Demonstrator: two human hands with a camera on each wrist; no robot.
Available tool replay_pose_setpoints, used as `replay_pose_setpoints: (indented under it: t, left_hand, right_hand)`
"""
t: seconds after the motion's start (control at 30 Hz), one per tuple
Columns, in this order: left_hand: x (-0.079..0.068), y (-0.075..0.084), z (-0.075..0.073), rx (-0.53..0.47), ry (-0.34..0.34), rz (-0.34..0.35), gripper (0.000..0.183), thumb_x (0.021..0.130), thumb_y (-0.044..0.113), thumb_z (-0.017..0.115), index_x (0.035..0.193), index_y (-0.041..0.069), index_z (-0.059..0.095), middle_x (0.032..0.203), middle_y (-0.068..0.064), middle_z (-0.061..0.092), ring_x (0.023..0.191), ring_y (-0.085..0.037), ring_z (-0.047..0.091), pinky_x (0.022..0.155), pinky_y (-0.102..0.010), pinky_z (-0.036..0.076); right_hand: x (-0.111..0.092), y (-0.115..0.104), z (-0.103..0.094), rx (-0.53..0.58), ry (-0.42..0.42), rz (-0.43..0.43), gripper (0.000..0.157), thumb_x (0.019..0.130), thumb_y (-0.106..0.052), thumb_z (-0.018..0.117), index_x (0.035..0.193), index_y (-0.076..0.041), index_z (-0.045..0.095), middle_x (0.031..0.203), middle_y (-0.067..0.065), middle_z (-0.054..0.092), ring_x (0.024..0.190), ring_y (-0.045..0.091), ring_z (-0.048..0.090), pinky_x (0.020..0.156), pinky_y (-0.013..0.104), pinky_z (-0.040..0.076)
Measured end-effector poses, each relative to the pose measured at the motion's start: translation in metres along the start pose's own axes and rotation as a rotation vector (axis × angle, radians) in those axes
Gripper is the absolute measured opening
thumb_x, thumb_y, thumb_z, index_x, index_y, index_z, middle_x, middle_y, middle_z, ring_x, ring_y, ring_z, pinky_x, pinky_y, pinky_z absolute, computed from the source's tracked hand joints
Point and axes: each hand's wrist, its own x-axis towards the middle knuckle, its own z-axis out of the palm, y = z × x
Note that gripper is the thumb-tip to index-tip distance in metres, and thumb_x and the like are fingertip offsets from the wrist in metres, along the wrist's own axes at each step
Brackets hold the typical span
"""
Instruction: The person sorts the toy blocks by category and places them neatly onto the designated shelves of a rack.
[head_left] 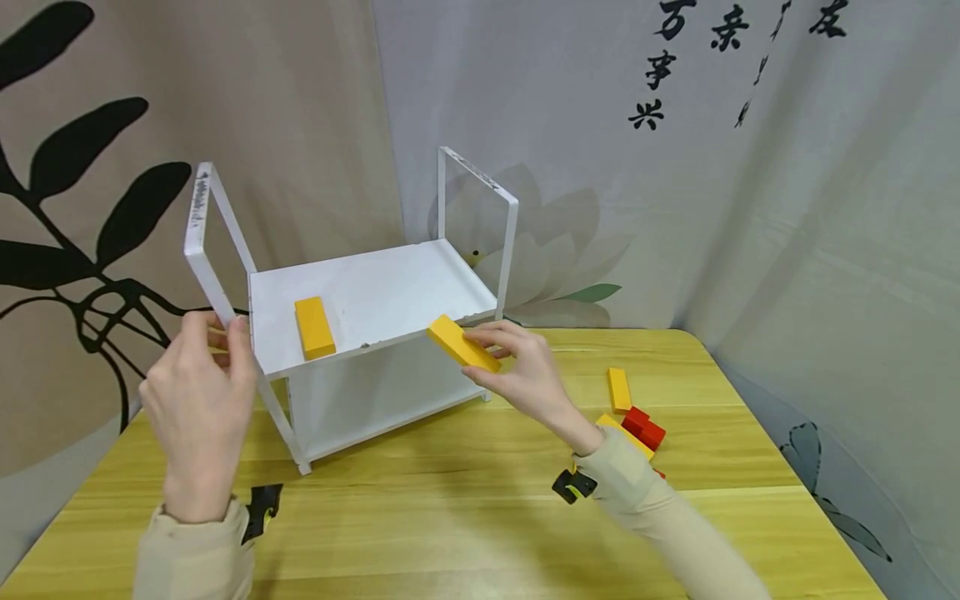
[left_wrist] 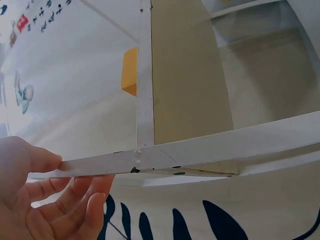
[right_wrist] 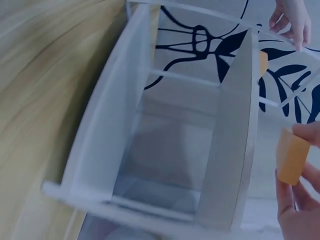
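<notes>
A white two-tier shelf point(head_left: 382, 287) stands on the wooden table. My left hand point(head_left: 206, 400) grips its left front upright, thumb on one side and fingers behind, as the left wrist view also shows. Between thumb and fingers, my right hand point(head_left: 517, 367) pinches a yellow block point(head_left: 462, 343), held tilted in front of the right part of the upper tier. Another yellow block point(head_left: 315, 327) lies on the left of that upper tier. In the right wrist view, the pinched block point(right_wrist: 292, 156) appears beside the edge of the upper board.
On the table point(head_left: 465, 517) at the right lie a yellow block point(head_left: 618, 390) and several red blocks point(head_left: 643, 427), with more yellow partly behind my right sleeve point(head_left: 637, 492). Printed curtains point(head_left: 525, 100) hang behind and to the right of the table.
</notes>
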Motion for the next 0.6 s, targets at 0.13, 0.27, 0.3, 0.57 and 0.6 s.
replay_pose_setpoints:
  t: [0.13,0.27,0.3,0.57,0.6]
  left_hand:
    - [-0.001,0.000,0.001,0.006,-0.003,0.002,0.036,0.096,0.024,0.051,0.097,-0.011,0.060,0.080,-0.028,0.067,0.064,-0.043,0.063,0.050,-0.029,0.032]
    - [-0.001,-0.001,0.002,0.004,0.003,0.006,0.036,0.096,0.024,0.051,0.096,-0.010,0.060,0.079,-0.028,0.067,0.063,-0.043,0.064,0.050,-0.025,0.031]
    - [-0.001,-0.001,0.002,0.003,0.005,0.006,0.036,0.096,0.025,0.051,0.095,-0.010,0.060,0.079,-0.028,0.067,0.063,-0.043,0.063,0.050,-0.023,0.030]
    - [-0.001,-0.001,0.002,0.009,0.018,0.011,0.037,0.096,0.025,0.051,0.094,-0.011,0.060,0.077,-0.028,0.066,0.061,-0.044,0.061,0.049,-0.012,0.024]
    - [-0.001,-0.001,0.002,0.009,0.019,0.011,0.037,0.096,0.025,0.051,0.094,-0.011,0.059,0.076,-0.028,0.066,0.061,-0.044,0.061,0.049,-0.013,0.024]
  right_hand:
    - [0.015,-0.007,0.014,0.043,0.021,0.028,0.034,0.076,-0.012,0.078,0.109,-0.005,0.070,0.110,0.008,0.069,0.094,0.021,0.067,0.075,0.026,0.055]
    - [0.030,-0.013,0.029,0.062,0.049,0.069,0.033,0.076,-0.013,0.078,0.108,-0.005,0.071,0.108,0.009,0.070,0.093,0.020,0.067,0.074,0.024,0.055]
    - [0.034,-0.014,0.032,0.067,0.055,0.077,0.033,0.076,-0.013,0.078,0.107,-0.005,0.071,0.107,0.009,0.070,0.092,0.021,0.067,0.074,0.024,0.056]
    - [0.057,-0.025,0.056,0.092,0.037,0.190,0.035,0.077,-0.015,0.077,0.109,-0.004,0.070,0.109,0.012,0.068,0.090,0.024,0.068,0.076,0.022,0.055]
    - [0.060,-0.027,0.059,0.080,0.030,0.205,0.035,0.077,-0.015,0.077,0.110,-0.004,0.070,0.110,0.011,0.068,0.091,0.023,0.068,0.075,0.021,0.055]
